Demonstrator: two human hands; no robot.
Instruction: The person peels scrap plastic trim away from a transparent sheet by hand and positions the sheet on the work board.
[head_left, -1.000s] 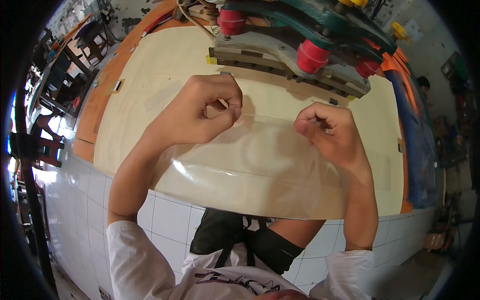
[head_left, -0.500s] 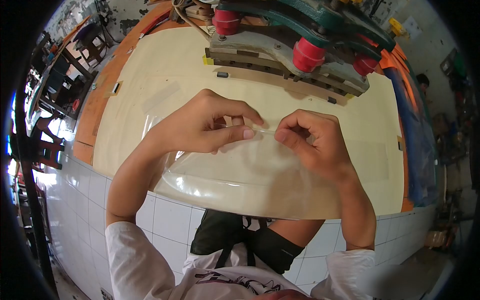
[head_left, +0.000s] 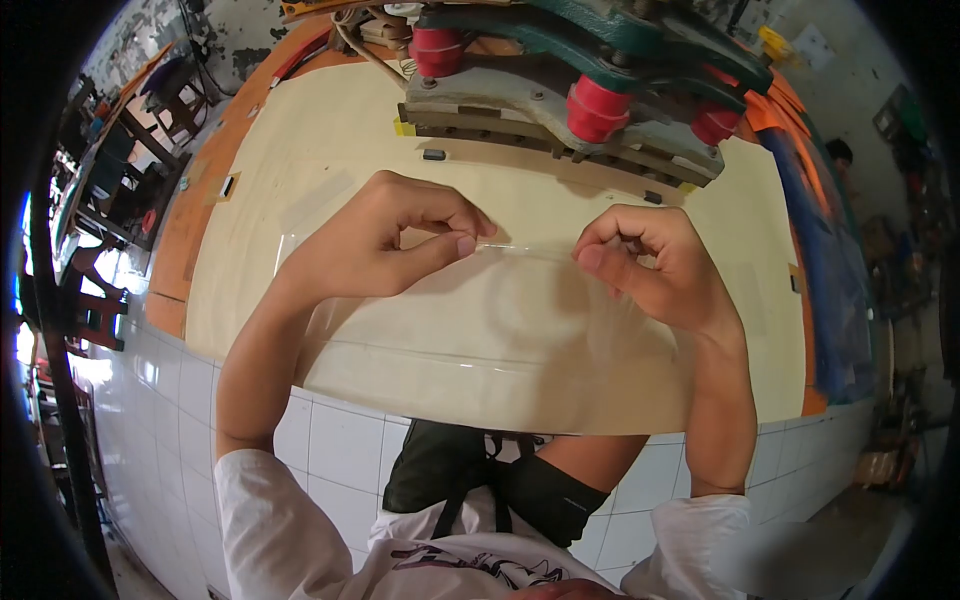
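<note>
A clear plastic sheet (head_left: 450, 350) lies over the near part of the cream-coloured table cover and hangs toward its front edge. Its far edge runs between my two hands. My left hand (head_left: 410, 235) pinches that edge between thumb and fingers, left of the middle. On the right, my right hand (head_left: 645, 262) has thumb and forefinger closed on the same edge. The stretch of plastic between them looks fairly straight. Part of the sheet is hidden beneath my left forearm.
A press-like machine with a green frame (head_left: 530, 28) and red mounts (head_left: 598, 108) stands beyond my hands. Small dark blocks (head_left: 434, 155) sit on the table cover (head_left: 250, 150). Blue plastic (head_left: 835, 290) drapes the right side. A person (head_left: 842, 155) is far right.
My hands have moved apart along the sheet's edge, left hand leftward and right hand slightly rightward. A longer stretch of edge shows between them. The whole view has shifted slightly.
</note>
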